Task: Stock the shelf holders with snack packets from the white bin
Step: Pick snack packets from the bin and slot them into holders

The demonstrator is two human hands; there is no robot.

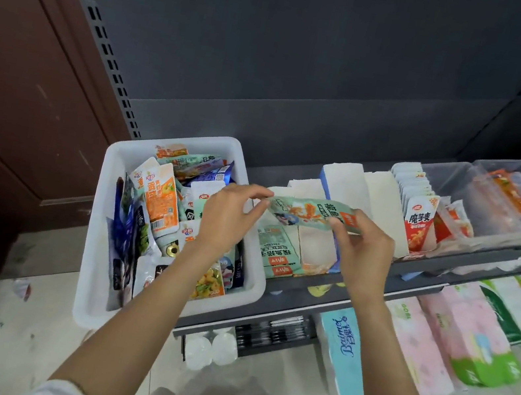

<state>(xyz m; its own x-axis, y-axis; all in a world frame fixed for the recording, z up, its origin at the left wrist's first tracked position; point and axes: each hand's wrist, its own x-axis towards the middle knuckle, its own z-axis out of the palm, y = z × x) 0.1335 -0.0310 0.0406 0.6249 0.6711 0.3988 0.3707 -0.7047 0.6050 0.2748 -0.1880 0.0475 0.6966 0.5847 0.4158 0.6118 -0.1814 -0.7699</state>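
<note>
Both hands hold one pale green snack packet (313, 213) flat and crosswise above the dark shelf (305, 290), just to the right of the white bin (98, 238). The left hand (231, 216) pinches the packet's left end between thumb and fingertips, its other fingers loosely curled; the right hand (361, 250) grips the right end, thumb on the near face and fingers wrapped behind it. Directly beneath the held packet, more green packets (274, 248) of the same print lie in a shelf holder, with a pale, see-through packet (317, 251) beside them. The white bin sits on the left end of the shelf, heaped with mixed snack packets: an orange-and-white one (161, 200) stands near the top, blue and purple ones lie along the left wall, and one showing yellow pieces (210, 284) lies at the near corner. To the right of the hands, white dividers (380, 201) separate the holders, and a row of red-and-white packets (416, 221) stands upright, front to back. Further right are clear plastic bins (502, 201) with orange-printed packets inside. Below the shelf, tissue packs (347, 348) in blue, pink and green rest on a lower level.
</note>
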